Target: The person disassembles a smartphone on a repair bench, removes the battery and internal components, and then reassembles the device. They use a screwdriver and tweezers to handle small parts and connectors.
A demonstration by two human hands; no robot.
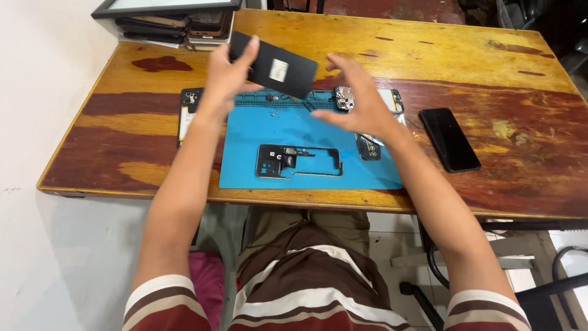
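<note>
My left hand [225,76] holds a flat black phone panel [274,65] with a pale sticker on it, raised above the far edge of a blue work mat [245,165]. Just right of the panel hovers my right hand [358,98], fingers spread and holding nothing, a small gap between them and the panel. A black phone mid-frame [298,162] lies on the mat below both hands. Under my right hand, partly hidden, sit a small metal part [344,97] and a dark phone piece [369,149].
A black phone [449,139] lies face up on the wooden table [490,73], right of the mat. An opened phone body [187,110] rests left of the mat. A stack of phones and a framed panel [171,18] sit at the far left corner.
</note>
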